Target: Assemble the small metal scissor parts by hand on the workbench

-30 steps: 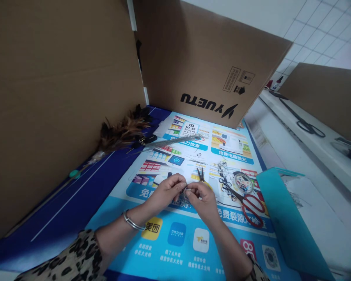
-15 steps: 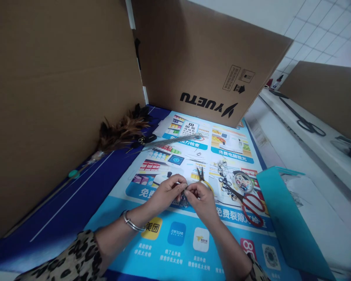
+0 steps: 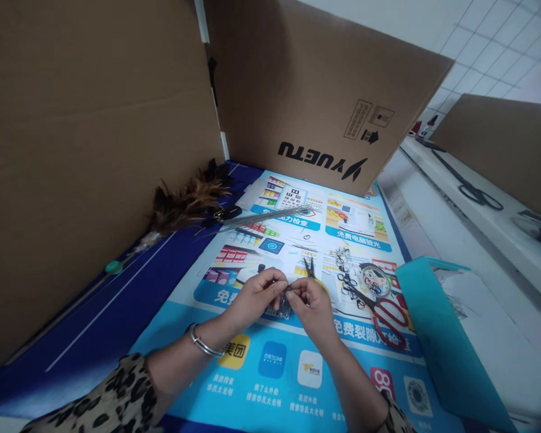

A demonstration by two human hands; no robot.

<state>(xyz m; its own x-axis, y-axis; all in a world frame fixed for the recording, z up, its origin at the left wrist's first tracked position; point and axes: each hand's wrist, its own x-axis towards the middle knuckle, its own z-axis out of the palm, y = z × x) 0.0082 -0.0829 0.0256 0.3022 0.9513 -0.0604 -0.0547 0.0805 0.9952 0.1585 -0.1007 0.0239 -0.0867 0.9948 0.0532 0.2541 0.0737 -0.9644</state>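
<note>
My left hand (image 3: 256,296) and my right hand (image 3: 310,305) meet fingertip to fingertip over the printed blue poster (image 3: 275,361). Both pinch a small dark wire piece (image 3: 287,290) between thumbs and forefingers; it is too small to name. A silver bangle (image 3: 202,341) circles my left wrist. Small pliers with yellow handles (image 3: 310,270) lie just beyond my right hand. Red-handled scissors (image 3: 385,316) lie to the right of it, beside a heap of small dark wire rings (image 3: 346,270).
Cardboard panels (image 3: 94,132) wall the left and back. A feather duster (image 3: 184,204) and a bundle of thin metal rods (image 3: 265,216) lie at the back left. A teal folder (image 3: 442,337) leans at the right. Black scissors (image 3: 473,189) rest on the neighbouring white bench.
Both hands have stayed in place, with only slight finger movement on the small piece; the fingertips sit a little closer together and lower.
</note>
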